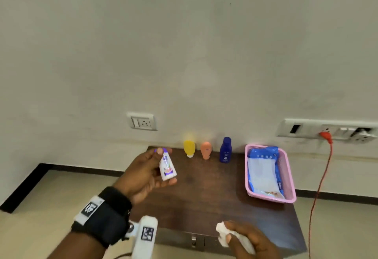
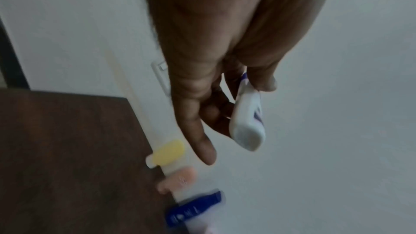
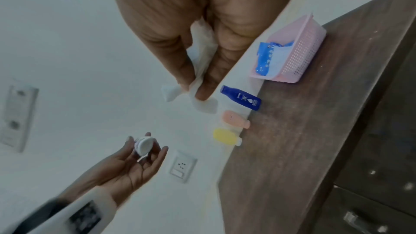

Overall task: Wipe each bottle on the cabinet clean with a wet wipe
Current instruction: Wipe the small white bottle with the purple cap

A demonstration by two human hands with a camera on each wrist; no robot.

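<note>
My left hand (image 1: 151,168) holds a small white bottle (image 1: 167,166) with a purple cap between thumb and fingers, lifted above the left part of the dark wooden cabinet (image 1: 204,197). The same white bottle (image 2: 247,118) shows in the left wrist view, pinched near its neck. My right hand (image 1: 245,238) grips a crumpled white wet wipe (image 1: 224,232) near the cabinet's front edge; the wipe (image 3: 202,63) runs between thumb and fingers. Against the wall stand a yellow bottle (image 1: 189,148), an orange bottle (image 1: 206,149) and a dark blue bottle (image 1: 225,150).
A pink basket (image 1: 286,179) holding a blue pack of wet wipes (image 1: 263,168) stands at the cabinet's right. A red cable (image 1: 319,187) hangs from a wall socket on the right. Another socket (image 1: 142,122) is on the wall behind my left hand.
</note>
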